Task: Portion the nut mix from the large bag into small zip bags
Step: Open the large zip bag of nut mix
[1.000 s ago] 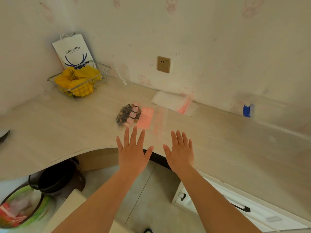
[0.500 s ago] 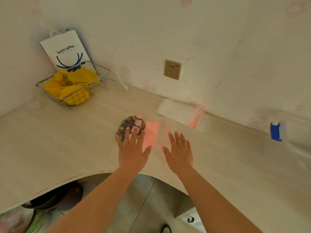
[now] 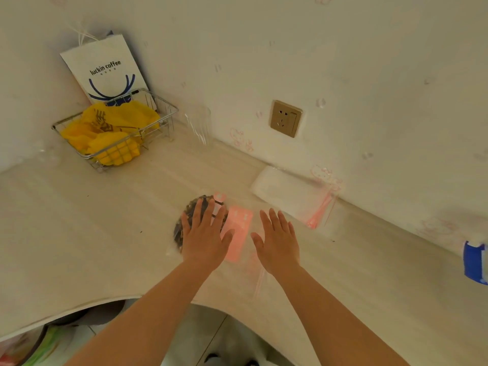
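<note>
A clear large bag [image 3: 239, 235] with a pink label lies flat on the pale counter [image 3: 92, 233]; dark nut mix [image 3: 186, 215] fills its left end. My left hand [image 3: 204, 233] hovers flat over the nut mix, fingers straight and spread. Over the bag's clear right end, my right hand [image 3: 278, 239] is spread flat too. Neither hand holds anything. A stack of small clear zip bags [image 3: 293, 196] with pink seals lies against the wall behind the large bag.
A wire basket [image 3: 116, 130] with yellow bags stands in the far left corner, a white paper coffee bag [image 3: 105, 70] behind it. A wall socket [image 3: 285, 118] is above the counter. A blue-capped object [image 3: 474, 262] lies at the right edge. The counter's front edge curves inward below my arms.
Both hands have moved forward from the counter's front edge to above the large bag. The view has moved closer to the counter.
</note>
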